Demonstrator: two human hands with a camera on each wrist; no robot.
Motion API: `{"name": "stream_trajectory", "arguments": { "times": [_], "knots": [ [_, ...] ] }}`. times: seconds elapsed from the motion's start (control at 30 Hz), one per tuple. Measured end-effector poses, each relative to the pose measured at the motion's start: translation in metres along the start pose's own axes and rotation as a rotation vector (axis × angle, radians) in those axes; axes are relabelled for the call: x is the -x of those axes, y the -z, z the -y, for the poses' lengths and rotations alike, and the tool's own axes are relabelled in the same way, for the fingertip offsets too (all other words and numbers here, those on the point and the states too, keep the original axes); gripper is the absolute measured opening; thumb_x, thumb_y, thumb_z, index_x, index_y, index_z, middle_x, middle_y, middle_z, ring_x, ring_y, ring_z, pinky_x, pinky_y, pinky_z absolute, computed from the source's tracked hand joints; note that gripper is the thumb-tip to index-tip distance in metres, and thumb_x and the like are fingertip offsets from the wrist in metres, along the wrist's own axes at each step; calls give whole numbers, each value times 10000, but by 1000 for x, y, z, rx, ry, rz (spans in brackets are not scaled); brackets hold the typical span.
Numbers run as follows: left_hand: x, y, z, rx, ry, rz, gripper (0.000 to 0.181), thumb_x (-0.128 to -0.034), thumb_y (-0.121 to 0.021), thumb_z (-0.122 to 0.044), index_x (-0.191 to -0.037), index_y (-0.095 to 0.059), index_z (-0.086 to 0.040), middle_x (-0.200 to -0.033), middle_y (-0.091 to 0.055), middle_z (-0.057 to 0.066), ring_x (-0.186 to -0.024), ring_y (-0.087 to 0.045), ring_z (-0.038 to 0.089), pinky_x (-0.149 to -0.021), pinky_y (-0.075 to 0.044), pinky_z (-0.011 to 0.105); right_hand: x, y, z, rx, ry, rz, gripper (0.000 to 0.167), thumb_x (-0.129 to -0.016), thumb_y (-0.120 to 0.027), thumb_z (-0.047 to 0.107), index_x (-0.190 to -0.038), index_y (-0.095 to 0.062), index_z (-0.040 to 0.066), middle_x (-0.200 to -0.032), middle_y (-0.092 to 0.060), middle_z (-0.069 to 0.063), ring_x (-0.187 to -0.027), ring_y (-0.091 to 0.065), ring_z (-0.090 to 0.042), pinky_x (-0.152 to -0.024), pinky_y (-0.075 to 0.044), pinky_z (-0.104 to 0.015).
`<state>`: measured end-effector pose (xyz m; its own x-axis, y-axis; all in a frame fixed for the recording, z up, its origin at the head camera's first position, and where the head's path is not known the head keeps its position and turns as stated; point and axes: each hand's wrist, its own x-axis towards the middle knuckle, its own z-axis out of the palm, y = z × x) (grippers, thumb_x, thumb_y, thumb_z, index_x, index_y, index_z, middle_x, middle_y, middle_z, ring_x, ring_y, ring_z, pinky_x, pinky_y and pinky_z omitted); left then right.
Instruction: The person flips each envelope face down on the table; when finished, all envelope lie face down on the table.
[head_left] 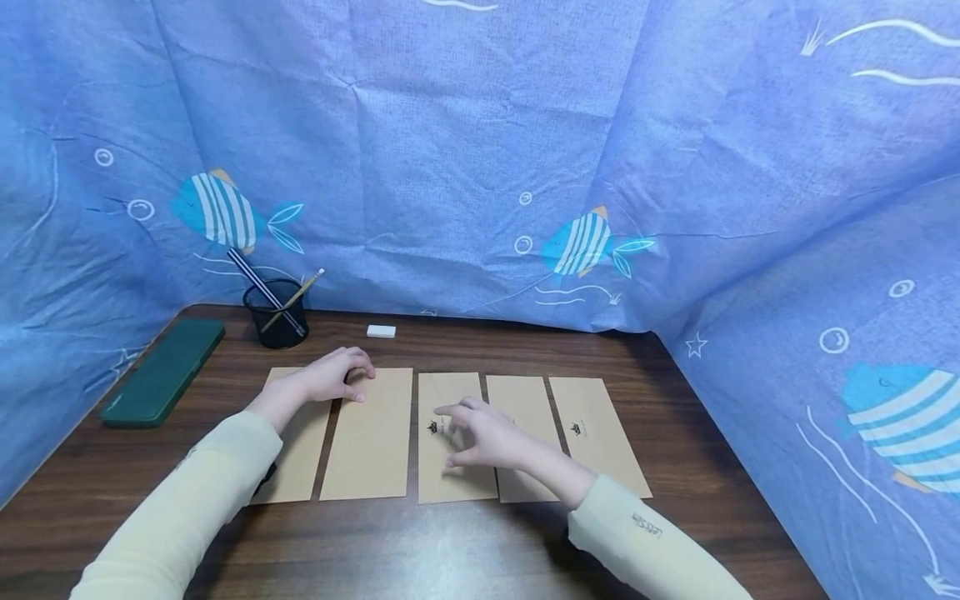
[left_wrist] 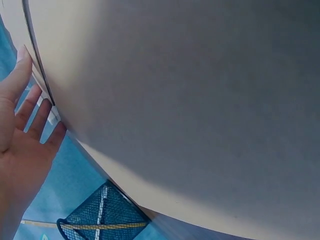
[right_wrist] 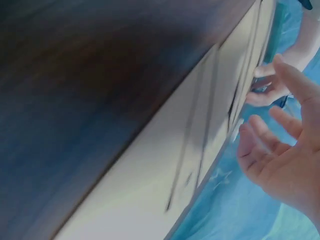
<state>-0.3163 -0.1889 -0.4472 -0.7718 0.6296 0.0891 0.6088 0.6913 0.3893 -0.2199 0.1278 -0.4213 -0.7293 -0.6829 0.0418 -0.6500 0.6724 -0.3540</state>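
Note:
Several tan kraft-paper rectangles lie side by side on the table; whether they are envelopes or thin booklets I cannot tell. My left hand (head_left: 330, 377) is over the upper part of the leftmost rectangle (head_left: 296, 454) and the second one (head_left: 369, 450), fingers loosely bent and holding nothing. Over the middle rectangle (head_left: 450, 392), beside its small black crown print, is my right hand (head_left: 483, 433), its fingers spread and loosely bent. Its wrist covers part of the fourth rectangle (head_left: 528, 404). The rightmost rectangle (head_left: 600, 417) also carries a crown print. In the right wrist view nothing lies in the right hand (right_wrist: 280, 150).
A green case (head_left: 165, 375) lies on the table at the left. Behind it stands a black mesh pen cup (head_left: 281, 329) with a striped stick and a pencil. A white eraser (head_left: 381, 332) sits near the back edge. Blue fish-print cloth (head_left: 450, 167) surrounds the table.

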Motion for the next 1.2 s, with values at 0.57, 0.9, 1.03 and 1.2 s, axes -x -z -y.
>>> {"name": "stream_trajectory", "arguments": {
  "times": [0.57, 0.9, 1.03, 1.2],
  "knots": [
    [-2, 7, -6, -4, 14, 53, 323, -778, -772, -221, -1037, -653, -69, -1131, -562, 135, -1072, -518, 337, -926, -411, 497, 36, 2, -31, 91, -7, 169, 756, -736, -770, 431, -1366, -485, 126, -1457, -396, -114, -1381, -278, -353, -1112, -264, -488],
    [-23, 5, -23, 15, 35, 66, 609, -780, -774, -248, -1259, -526, 37, -1256, -548, 206, -1197, -479, 384, -1015, -370, 505, 37, -7, -37, 129, 21, 174, 764, -791, -695, 501, -1426, -417, 180, -1508, -336, -62, -1403, -266, -290, -1133, -232, -458],
    [-35, -3, -34, 19, 5, 58, 651, -779, -771, -283, -1293, -506, 15, -1304, -527, 195, -1236, -444, 390, -1041, -337, 517, 38, -7, -40, 155, 32, 177, 761, -805, -674, 514, -1435, -402, 186, -1510, -332, -56, -1407, -260, -286, -1127, -233, -484],
    [-47, -15, -49, 33, -26, 87, 640, -779, -773, -288, -1301, -514, -23, -1314, -532, 155, -1254, -435, 365, -1044, -338, 504, 40, -5, -41, 157, 30, 184, 760, -805, -672, 515, -1433, -406, 178, -1508, -335, -66, -1402, -269, -296, -1125, -242, -476]
  ]
}}
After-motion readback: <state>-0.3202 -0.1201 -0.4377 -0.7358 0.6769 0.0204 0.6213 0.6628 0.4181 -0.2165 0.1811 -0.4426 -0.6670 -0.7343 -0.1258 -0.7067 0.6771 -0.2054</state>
